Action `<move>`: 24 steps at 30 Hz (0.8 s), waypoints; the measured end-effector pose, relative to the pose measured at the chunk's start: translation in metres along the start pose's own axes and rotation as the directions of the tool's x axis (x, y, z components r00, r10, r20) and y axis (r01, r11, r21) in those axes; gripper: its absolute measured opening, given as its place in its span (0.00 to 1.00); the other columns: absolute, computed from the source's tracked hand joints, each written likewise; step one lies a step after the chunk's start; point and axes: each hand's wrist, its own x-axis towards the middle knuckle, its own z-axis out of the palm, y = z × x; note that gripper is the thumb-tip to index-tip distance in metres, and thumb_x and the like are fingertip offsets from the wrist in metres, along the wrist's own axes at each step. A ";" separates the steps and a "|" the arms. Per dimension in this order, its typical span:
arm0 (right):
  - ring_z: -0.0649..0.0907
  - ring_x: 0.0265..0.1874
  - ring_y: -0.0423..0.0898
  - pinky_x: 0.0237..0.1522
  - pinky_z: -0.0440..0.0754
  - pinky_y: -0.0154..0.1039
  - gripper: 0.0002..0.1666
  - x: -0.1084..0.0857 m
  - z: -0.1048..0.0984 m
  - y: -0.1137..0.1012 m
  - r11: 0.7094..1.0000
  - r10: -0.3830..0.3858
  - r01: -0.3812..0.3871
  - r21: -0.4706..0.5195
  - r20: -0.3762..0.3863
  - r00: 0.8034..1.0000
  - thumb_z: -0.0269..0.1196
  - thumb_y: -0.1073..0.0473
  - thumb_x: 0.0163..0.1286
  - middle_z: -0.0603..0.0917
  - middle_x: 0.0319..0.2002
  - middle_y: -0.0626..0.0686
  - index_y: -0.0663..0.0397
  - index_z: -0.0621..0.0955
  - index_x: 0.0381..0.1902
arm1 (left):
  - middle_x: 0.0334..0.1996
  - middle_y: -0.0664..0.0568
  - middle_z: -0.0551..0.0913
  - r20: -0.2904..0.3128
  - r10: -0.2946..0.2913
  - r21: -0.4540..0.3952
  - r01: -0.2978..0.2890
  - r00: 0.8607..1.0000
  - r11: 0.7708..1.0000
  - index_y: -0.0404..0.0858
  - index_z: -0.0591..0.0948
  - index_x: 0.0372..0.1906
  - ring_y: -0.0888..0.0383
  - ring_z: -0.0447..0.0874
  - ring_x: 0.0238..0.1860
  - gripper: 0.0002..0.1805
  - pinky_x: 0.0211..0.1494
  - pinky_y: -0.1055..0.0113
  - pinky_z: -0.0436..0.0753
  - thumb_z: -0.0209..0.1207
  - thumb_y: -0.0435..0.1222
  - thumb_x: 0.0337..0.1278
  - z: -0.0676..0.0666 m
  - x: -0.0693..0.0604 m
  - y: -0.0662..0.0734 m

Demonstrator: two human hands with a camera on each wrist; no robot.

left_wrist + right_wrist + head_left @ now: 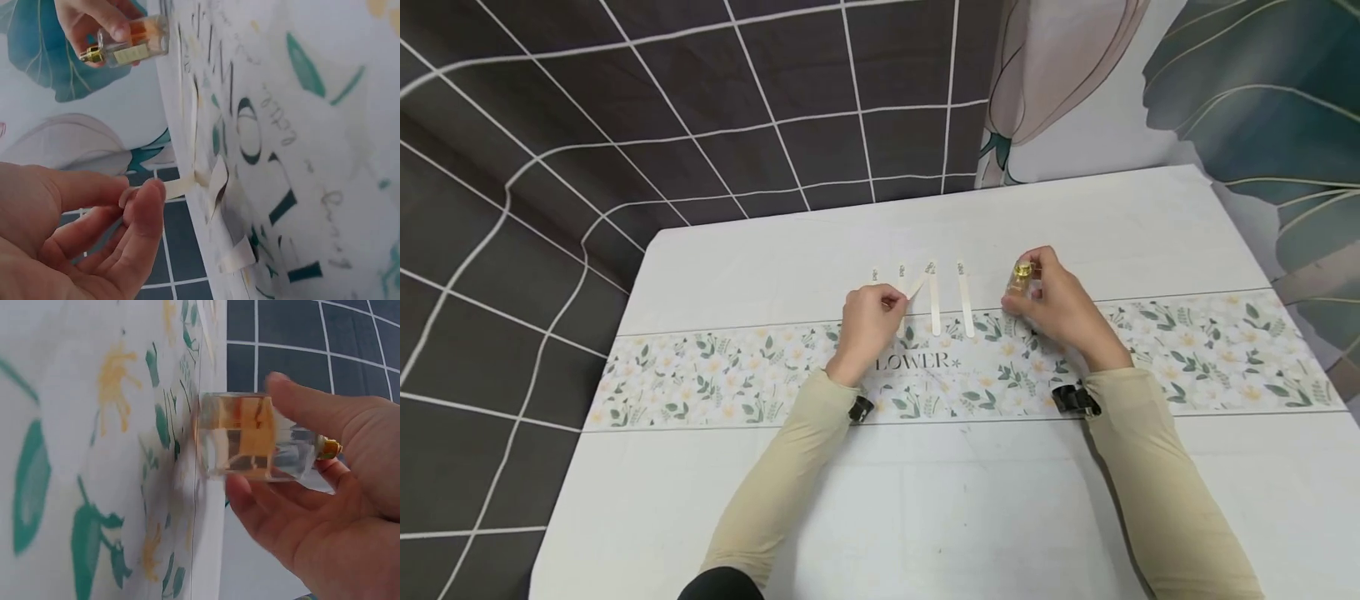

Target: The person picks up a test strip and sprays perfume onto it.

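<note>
My left hand (868,322) pinches a cream paper strip (177,188) between thumb and fingertips, its held end near the row of strips. Several such paper strips lie side by side on the table, including one strip (935,307) and another strip (966,302) to its right. Small dark print shows at their far ends. On the right, my right hand (1060,302) grips a clear glass perfume bottle (240,436) with amber liquid and a gold sprayer top. The bottle stands upright with its base at the tabletop; whether it touches is hard to tell.
The white table (925,500) carries a printed floral band (700,375) with lettering across its middle. Behind and to the left hangs a dark cloth (715,100) with white grid lines. A patterned curtain (1075,75) with large leaves is at the back right.
</note>
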 end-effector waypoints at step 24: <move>0.68 0.40 0.50 0.43 0.65 0.45 0.33 -0.028 -0.011 -0.099 0.956 -0.256 0.289 -0.047 -0.612 0.748 0.50 0.42 0.79 0.70 0.53 0.63 0.33 0.61 0.79 | 0.28 0.43 0.86 -0.521 0.138 -0.142 -0.245 0.842 0.959 0.28 0.88 0.37 0.56 0.82 0.27 0.06 0.33 0.75 0.80 0.63 0.28 0.63 -0.074 -0.031 0.041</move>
